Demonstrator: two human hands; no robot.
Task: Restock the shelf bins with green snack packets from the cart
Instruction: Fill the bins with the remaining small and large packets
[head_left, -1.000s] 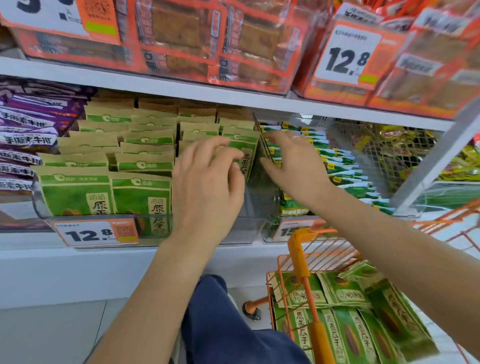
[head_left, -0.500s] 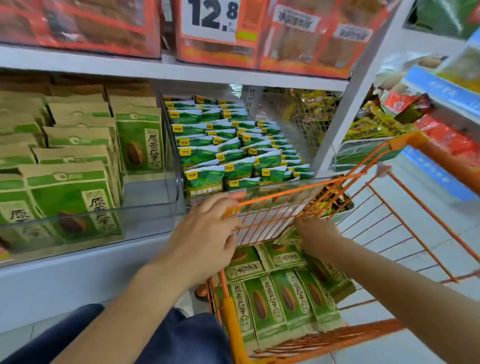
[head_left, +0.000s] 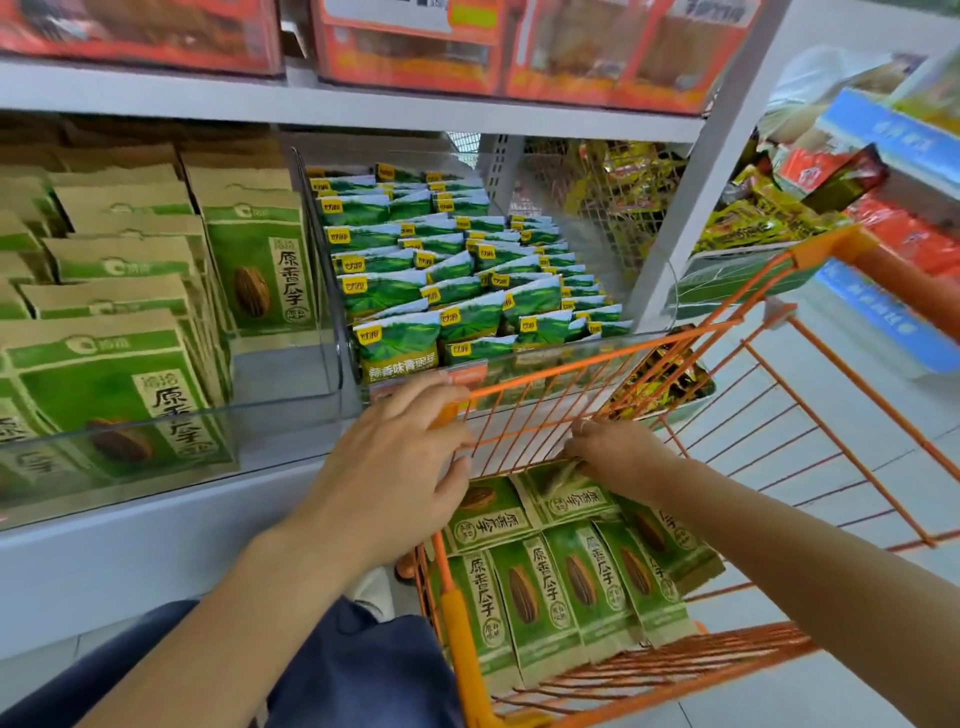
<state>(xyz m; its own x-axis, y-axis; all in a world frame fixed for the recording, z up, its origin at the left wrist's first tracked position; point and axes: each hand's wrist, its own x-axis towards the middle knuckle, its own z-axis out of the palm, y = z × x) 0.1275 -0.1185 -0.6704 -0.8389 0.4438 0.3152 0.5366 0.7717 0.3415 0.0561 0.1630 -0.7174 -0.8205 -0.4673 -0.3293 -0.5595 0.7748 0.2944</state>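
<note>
Here the right hand (head_left: 618, 453) closes its grip on the far packet (head_left: 571, 493) in the cart (head_left: 644, 670); the left hand (head_left: 395, 467) hovers open. The shelf bin (head_left: 291, 364) lies far-left; packets' long axes run near-to-far.

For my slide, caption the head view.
Right hand reaches green seed packets in the orange cart; left hand near its rim.
</note>
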